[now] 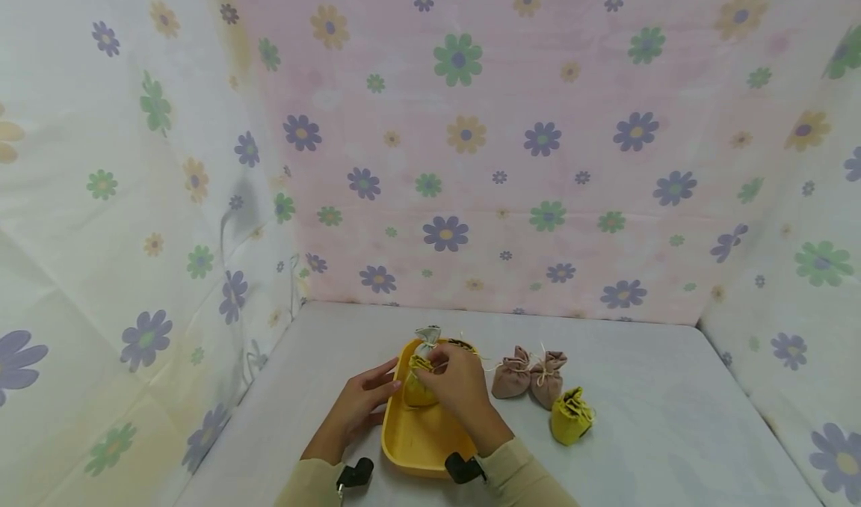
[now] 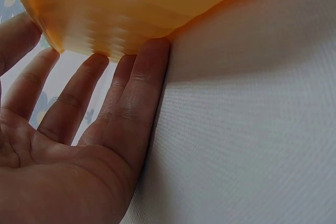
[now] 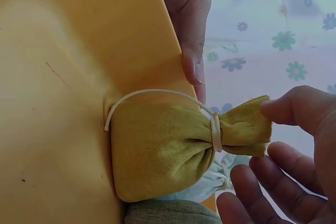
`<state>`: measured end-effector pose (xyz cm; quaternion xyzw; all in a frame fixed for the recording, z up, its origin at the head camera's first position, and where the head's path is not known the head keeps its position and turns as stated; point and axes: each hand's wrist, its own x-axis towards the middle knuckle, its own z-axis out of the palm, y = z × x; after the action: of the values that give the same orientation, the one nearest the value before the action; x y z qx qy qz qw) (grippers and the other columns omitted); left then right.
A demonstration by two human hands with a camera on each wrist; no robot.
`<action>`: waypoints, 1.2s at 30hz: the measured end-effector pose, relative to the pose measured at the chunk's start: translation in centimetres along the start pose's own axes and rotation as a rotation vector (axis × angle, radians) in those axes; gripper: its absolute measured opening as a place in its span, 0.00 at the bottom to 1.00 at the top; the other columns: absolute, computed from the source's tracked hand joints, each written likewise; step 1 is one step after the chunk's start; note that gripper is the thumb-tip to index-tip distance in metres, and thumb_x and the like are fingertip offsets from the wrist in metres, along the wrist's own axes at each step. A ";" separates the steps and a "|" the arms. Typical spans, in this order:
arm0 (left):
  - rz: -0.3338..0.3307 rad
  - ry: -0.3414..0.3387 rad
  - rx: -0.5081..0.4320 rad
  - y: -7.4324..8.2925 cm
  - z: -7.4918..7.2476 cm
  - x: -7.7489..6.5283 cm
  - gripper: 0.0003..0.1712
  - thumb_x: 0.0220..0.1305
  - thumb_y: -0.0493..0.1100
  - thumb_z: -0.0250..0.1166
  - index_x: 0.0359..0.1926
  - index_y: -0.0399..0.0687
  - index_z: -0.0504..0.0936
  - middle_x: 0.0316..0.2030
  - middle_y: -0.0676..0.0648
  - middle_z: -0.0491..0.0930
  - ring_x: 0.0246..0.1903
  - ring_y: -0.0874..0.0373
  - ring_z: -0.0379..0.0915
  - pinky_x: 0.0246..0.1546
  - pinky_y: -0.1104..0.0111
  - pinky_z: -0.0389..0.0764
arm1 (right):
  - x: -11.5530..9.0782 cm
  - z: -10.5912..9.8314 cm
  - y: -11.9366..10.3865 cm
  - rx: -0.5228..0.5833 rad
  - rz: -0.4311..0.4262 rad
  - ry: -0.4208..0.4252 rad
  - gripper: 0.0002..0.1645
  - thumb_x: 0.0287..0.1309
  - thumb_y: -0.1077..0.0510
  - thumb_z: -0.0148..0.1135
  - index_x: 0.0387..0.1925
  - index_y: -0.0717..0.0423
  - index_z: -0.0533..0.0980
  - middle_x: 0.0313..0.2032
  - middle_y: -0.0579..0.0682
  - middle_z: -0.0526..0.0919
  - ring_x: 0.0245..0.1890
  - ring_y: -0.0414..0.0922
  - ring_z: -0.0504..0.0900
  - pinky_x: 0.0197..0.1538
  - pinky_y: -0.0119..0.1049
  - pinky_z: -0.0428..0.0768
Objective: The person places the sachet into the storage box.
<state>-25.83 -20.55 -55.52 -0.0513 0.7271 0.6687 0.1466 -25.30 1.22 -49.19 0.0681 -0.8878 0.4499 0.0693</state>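
My right hand (image 1: 460,381) pinches the gathered top of a yellow drawstring pouch (image 3: 157,153), thumb on one side and fingertips on the other. The pouch sits upright on the floor of a yellow tray (image 1: 420,447), its pale cord curving loose. Behind it in the tray stand a white pouch (image 1: 428,334) and, partly covered by my hand, a dark grey-green pouch (image 3: 170,213). My left hand (image 1: 363,400) rests against the tray's left side, fingers fairly straight along the outer wall (image 2: 115,19), the little-finger side down on the tabletop.
Right of the tray, two brownish-pink pouches (image 1: 513,374) tied with cord stand side by side. A second yellow pouch (image 1: 571,417) stands nearer me. Flower-print cloth (image 1: 498,155) walls the white table (image 1: 646,387) at the back and both sides.
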 end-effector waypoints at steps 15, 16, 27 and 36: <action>0.002 0.005 0.010 -0.1 0.0 0.0 0.42 0.60 0.61 0.74 0.75 0.64 0.72 0.74 0.36 0.68 0.64 0.42 0.78 0.50 0.54 0.89 | -1.6 -2.2 -0.3 0.033 -0.034 0.037 0.18 0.56 0.45 0.78 0.45 0.46 0.85 0.42 0.43 0.87 0.41 0.41 0.84 0.42 0.37 0.88; 0.003 0.005 0.013 -0.1 0.0 0.0 0.42 0.60 0.61 0.74 0.75 0.64 0.72 0.74 0.36 0.68 0.63 0.42 0.78 0.49 0.54 0.89 | -1.7 -2.4 -0.3 0.037 -0.036 0.041 0.18 0.56 0.45 0.78 0.45 0.45 0.85 0.42 0.43 0.87 0.41 0.41 0.84 0.42 0.37 0.88; 0.003 0.015 0.025 -0.2 0.1 0.1 0.44 0.59 0.62 0.75 0.74 0.65 0.72 0.73 0.36 0.69 0.63 0.42 0.78 0.49 0.54 0.89 | -3.1 -5.0 0.5 0.072 -0.094 0.098 0.14 0.57 0.49 0.77 0.44 0.42 0.84 0.44 0.45 0.87 0.45 0.46 0.85 0.47 0.45 0.87; -0.005 0.025 0.016 -0.3 0.2 0.1 0.45 0.57 0.63 0.75 0.74 0.65 0.72 0.74 0.36 0.68 0.64 0.42 0.78 0.50 0.54 0.89 | -4.1 -6.4 1.8 0.015 -0.166 0.180 0.15 0.53 0.48 0.81 0.43 0.38 0.85 0.42 0.38 0.87 0.42 0.42 0.86 0.42 0.37 0.85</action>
<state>-25.85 -20.35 -55.82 -0.0603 0.7342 0.6617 0.1395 -21.26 7.69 -47.64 0.1012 -0.8660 0.4534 0.1852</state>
